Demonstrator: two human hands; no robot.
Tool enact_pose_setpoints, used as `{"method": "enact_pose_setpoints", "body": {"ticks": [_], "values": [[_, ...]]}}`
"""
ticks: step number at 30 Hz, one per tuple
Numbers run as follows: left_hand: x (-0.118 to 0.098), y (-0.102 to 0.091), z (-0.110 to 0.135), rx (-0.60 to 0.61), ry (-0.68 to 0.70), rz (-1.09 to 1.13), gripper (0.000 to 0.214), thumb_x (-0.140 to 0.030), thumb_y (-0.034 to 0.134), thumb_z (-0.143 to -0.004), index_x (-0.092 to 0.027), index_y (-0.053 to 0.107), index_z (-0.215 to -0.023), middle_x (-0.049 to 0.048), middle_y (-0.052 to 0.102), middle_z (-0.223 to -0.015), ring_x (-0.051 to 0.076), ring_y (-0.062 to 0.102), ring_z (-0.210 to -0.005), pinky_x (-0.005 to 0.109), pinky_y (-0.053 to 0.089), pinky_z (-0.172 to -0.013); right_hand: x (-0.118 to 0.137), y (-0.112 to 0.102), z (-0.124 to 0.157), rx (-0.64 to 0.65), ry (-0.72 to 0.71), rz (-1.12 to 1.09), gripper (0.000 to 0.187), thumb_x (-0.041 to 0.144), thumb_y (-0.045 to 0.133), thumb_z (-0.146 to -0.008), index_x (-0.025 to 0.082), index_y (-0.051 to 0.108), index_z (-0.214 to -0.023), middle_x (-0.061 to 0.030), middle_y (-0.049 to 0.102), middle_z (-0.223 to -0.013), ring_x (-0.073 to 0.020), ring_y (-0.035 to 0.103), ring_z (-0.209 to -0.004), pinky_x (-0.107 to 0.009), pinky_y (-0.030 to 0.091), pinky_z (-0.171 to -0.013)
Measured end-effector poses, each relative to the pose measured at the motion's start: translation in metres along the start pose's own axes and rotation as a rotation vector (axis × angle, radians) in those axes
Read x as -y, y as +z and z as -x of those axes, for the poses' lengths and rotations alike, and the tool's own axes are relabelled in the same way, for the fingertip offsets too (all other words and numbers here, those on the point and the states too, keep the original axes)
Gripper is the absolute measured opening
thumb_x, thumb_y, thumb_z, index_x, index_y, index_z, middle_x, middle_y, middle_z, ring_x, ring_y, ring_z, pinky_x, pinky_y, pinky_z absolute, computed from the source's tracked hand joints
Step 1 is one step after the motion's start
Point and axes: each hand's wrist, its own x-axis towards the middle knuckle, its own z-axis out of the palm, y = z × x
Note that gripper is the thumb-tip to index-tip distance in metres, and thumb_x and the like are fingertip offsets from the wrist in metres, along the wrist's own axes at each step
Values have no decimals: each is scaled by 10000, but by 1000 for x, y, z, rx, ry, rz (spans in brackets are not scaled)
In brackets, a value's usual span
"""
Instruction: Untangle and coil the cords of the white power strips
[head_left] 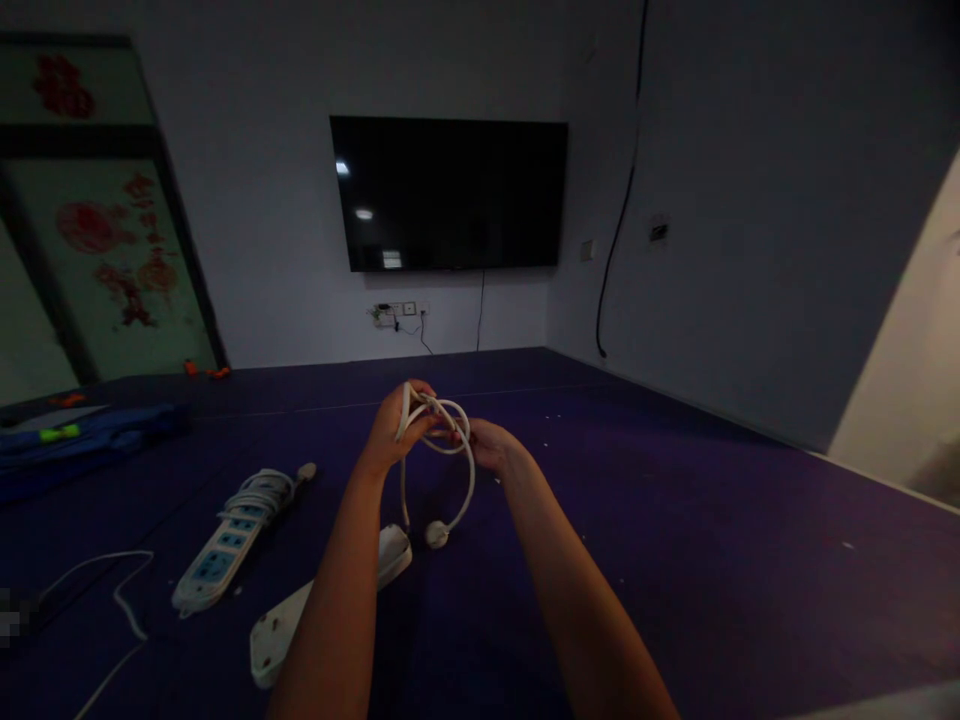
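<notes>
My left hand [394, 425] is closed around a white power cord [471, 470], with one loop passing over the back of the hand. Several loose coils of it hang between both hands. On the right side of the coils, my right hand [487, 443] has its fingers closed on the same cord. The cord's round white plug [436, 534] dangles below. Under my left forearm lies a white power strip [281, 630], partly hidden by the arm, and the cord runs down to its far end.
Left of my arm lies another power strip [217, 560] with blue sockets and its cord wound round one end. A thin white cable [124, 600] trails at lower left. Blue cloth [97, 440] lies farther back on the purple surface [712, 560]. A television [454, 195] hangs on the wall.
</notes>
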Motion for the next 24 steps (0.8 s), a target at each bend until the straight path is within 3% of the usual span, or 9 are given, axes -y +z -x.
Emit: {"method": "enact_pose_setpoints", "body": {"ticks": [3, 6, 9, 11, 16, 20, 24], "values": [[-3, -3, -1, 70, -9, -21, 309, -278, 706, -649, -180, 522, -877, -4, 548, -756, 121, 522, -657, 247, 419, -610, 2, 0, 3, -47, 18, 8, 235, -4, 447, -771, 112, 596, -631, 20, 548, -440, -45, 476, -361, -127, 392, -382], [-9, -8, -2, 160, -4, -15, 313, -367, 695, -667, -171, 559, -870, 65, 581, -966, 160, 553, -807, 274, 440, -696, 4, 2, 3, -92, -11, 21, 178, -18, 502, -724, 115, 620, -742, 26, 587, -474, -57, 510, -386, -138, 411, -403], [-14, -11, -3, 153, 2, 24, 327, -485, 535, -779, -164, 594, -795, 93, 572, -1102, 191, 541, -940, 302, 430, -787, 2, 4, 1, -132, -60, 60, 243, -24, 578, -657, 128, 614, -844, 21, 635, -533, -84, 563, -443, -176, 463, -461], [-15, -10, -3, 108, -24, 51, 401, -517, 437, -823, -166, 585, -698, 82, 608, -1024, 184, 550, -899, 307, 427, -781, -2, 5, -1, -172, -129, 173, 243, 18, 615, -645, 130, 611, -861, 11, 645, -544, -100, 571, -451, -201, 474, -468], [-16, -4, -4, 106, -99, 46, 450, -533, 426, -812, -183, 521, -547, 52, 637, -811, 166, 552, -755, 303, 421, -726, -14, 1, -7, -291, -236, 381, 234, 100, 652, -621, 127, 605, -849, 7, 619, -526, -106, 547, -425, -204, 440, -431], [-17, -6, -5, 130, -180, 36, 466, -552, 435, -792, -191, 504, -506, 60, 643, -762, 184, 561, -796, 313, 409, -752, -22, -9, -13, -402, -312, 510, 290, 149, 664, -589, 131, 605, -873, 5, 625, -574, -112, 560, -464, -211, 440, -461], [-14, -13, -5, 74, -245, -11, 442, -513, 461, -790, -188, 527, -497, 74, 652, -782, 204, 562, -877, 313, 395, -769, -22, -19, -15, -475, -400, 668, 281, 144, 645, -566, 140, 642, -847, -9, 648, -631, -126, 582, -550, -223, 449, -540]]}}
